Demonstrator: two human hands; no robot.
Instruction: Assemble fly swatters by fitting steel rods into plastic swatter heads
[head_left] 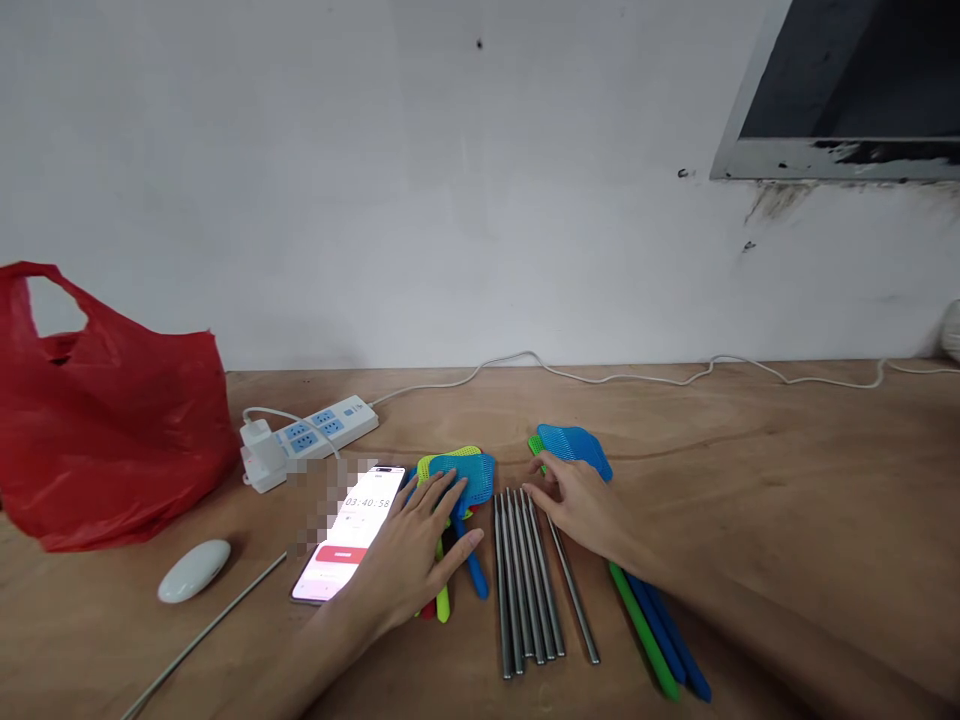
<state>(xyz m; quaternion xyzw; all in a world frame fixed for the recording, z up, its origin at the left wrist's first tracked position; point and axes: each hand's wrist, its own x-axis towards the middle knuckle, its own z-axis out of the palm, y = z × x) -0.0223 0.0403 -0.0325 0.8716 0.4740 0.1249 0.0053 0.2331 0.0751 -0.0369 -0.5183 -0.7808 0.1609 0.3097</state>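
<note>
My left hand (420, 535) lies with its fingers spread over a pile of fly swatters, touching the blue mesh head (474, 478) on top. Beneath that are a yellow swatter head (457, 453) and yellow, red and blue handles. My right hand (574, 500) is bent over the top end of a single metal rod (576, 595), thumb and index finger apart; whether the thumb touches the rod is unclear. Left of it, several similar metal rods (527, 590) lie side by side. Partly under my right hand and forearm are more swatters, with a blue head (581, 445) and a green handle (645, 630).
A lit phone (352, 540) showing a timer lies beside my left hand. Farther left are a white mouse (195, 571), a red plastic bag (112, 430) and a power strip (337, 425). A white cable (622, 378) runs along the wall across the wooden table (787, 500).
</note>
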